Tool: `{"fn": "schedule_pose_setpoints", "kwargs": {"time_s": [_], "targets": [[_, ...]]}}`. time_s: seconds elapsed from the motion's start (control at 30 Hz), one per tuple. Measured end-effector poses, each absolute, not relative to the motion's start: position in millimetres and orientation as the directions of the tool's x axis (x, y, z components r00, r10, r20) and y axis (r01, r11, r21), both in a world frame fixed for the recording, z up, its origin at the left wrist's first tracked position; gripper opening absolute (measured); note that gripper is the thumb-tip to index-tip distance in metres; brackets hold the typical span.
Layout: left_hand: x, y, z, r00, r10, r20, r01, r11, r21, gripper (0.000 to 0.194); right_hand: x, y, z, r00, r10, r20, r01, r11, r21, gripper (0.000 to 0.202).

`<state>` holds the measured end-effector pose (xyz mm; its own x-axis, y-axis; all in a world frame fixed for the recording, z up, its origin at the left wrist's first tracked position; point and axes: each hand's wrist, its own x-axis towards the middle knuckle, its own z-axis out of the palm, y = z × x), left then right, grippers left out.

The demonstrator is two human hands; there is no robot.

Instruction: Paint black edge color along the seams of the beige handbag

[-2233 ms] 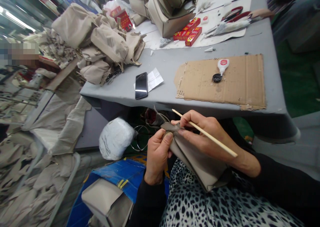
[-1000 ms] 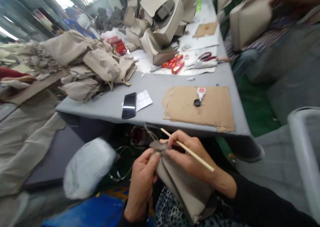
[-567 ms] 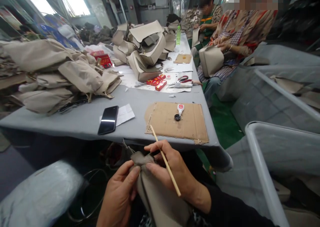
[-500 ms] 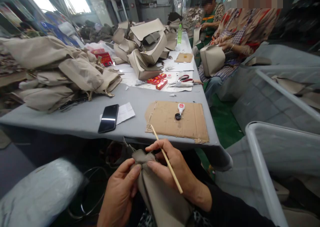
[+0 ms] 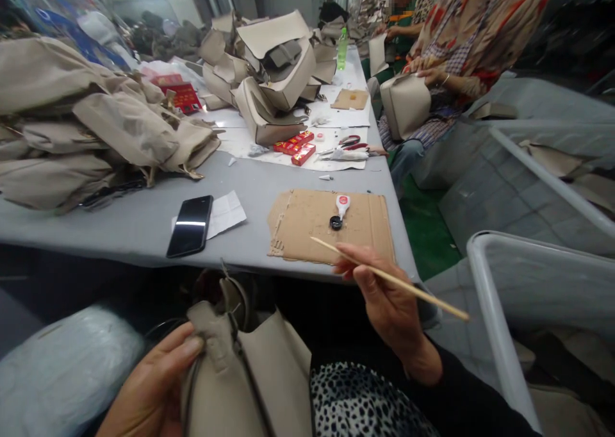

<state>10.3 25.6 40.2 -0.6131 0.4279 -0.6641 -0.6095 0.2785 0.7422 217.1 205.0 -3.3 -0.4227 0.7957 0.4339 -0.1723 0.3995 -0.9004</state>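
Observation:
A beige bag with dark edging rests over my lap. My left hand grips its top corner, thumb on the front and the other fingers mostly hidden behind. My right hand is off the bag, at the table's front edge, pinching a thin wooden stick. The stick's pointed end reaches left over a cardboard sheet. On that sheet lies a small white glue bottle with a red label, beside a round black cap or dish.
A black phone lies on white paper. Beige bags are piled at the left, more bags behind. Red boxes and red-handled scissors lie mid-table. Grey bins stand at right; a co-worker holds a bag.
My right hand has let go of the bag and moved right and up with the stick, which now points left. My left hand and the bag have shifted left and down in view.

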Motion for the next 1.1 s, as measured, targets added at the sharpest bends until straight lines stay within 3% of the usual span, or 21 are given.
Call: {"fn": "schedule_pose_setpoints", "kwargs": {"time_s": [0.13, 0.27, 0.43, 0.7, 0.83, 1.1], "targets": [[30, 55, 29, -0.509, 0.477, -0.716, -0.608, 0.389, 0.692, 0.059, 233, 243, -6, -0.241, 0.854, 0.462, 0.028, 0.481, -0.876, 0.021], [40, 83, 25, -0.570, 0.504, -0.650, -0.541, 0.366, 0.758, 0.052, 235, 262, -11, -0.289, 0.795, 0.534, 0.156, 0.589, -0.793, 0.018], [32, 90, 25, -0.598, 0.499, -0.627, -0.490, 0.391, 0.779, 0.053, 230, 270, -19, -0.348, 0.730, 0.588, 0.197, 0.671, -0.715, 0.019], [29, 91, 9, -0.528, 0.547, -0.650, -0.506, 0.411, 0.758, 0.057, 226, 272, -24, -0.452, 0.706, 0.544, 0.280, 0.692, -0.666, 0.022], [29, 95, 6, -0.495, 0.582, -0.645, -0.538, 0.377, 0.754, 0.054, 227, 273, -21, -0.502, 0.715, 0.486, 0.271, 0.664, -0.697, 0.022], [29, 90, 4, -0.484, 0.663, -0.571, -0.563, 0.264, 0.783, 0.045, 235, 259, -19, -0.308, 0.852, 0.423, 0.389, 0.518, -0.761, 0.018]]}}
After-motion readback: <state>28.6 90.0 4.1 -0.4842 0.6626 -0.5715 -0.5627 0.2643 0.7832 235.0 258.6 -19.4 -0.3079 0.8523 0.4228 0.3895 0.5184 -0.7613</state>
